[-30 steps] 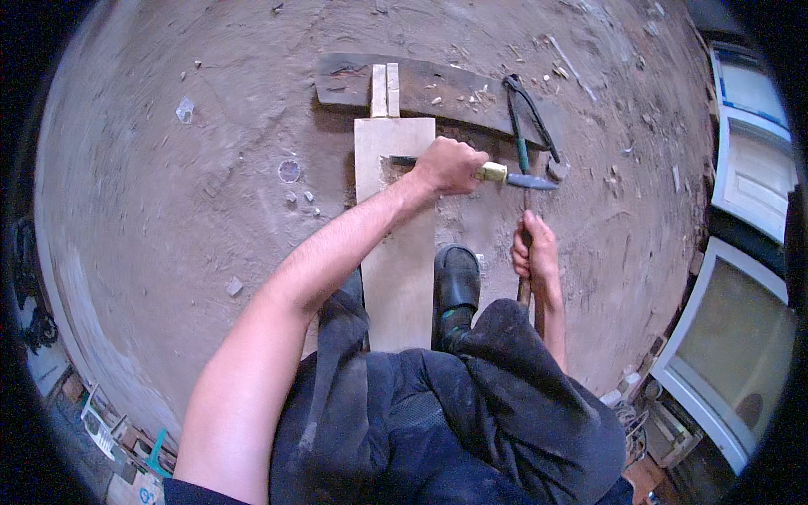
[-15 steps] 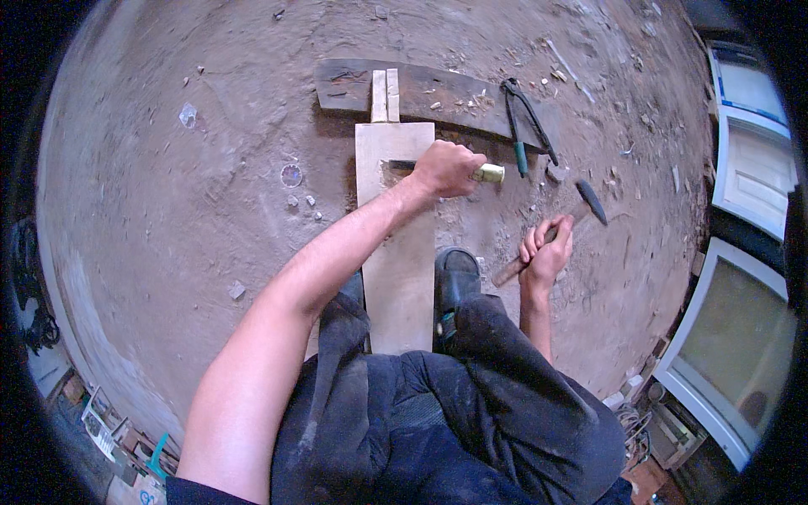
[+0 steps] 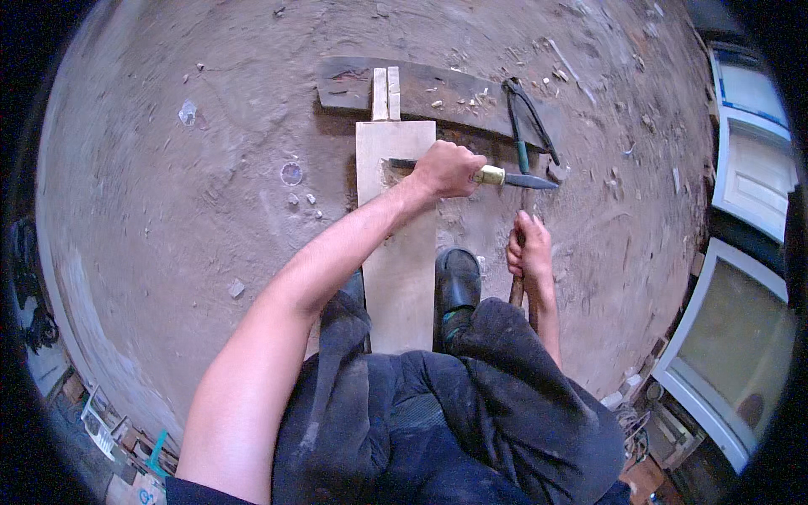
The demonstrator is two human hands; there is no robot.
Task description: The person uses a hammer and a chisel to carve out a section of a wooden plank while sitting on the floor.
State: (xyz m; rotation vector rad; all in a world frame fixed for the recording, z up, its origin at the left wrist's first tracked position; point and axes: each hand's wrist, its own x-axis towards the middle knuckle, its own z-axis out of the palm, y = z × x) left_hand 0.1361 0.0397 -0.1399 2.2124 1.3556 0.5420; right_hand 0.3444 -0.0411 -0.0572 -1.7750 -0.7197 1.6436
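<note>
My left hand [image 3: 449,169] is wrapped round the handle of a chisel [image 3: 402,163], whose dark blade lies low over a pale wooden board [image 3: 399,252]. The tip meets a rough, chipped patch in the wood. Closed round a wooden handle, my right hand [image 3: 530,244] holds a hammer [image 3: 532,181]. The hammer's dark head is at the light-coloured butt end of the chisel and appears to touch it. The board runs from between my legs toward the far side, with two narrow tenon-like prongs [image 3: 385,93] at its far end resting on a dark plank.
The dark plank [image 3: 345,97] lies crosswise on the dusty floor, strewn with wood chips. Pincers [image 3: 520,126] with a green grip lean on its right part. White-framed panels [image 3: 724,337] stand along the right side. Stone bits and a clear disc [image 3: 291,174] lie at left.
My right hand has swung the hammer leftward, bringing its head from the right to the chisel's butt end. The left hand and chisel have stayed almost still.
</note>
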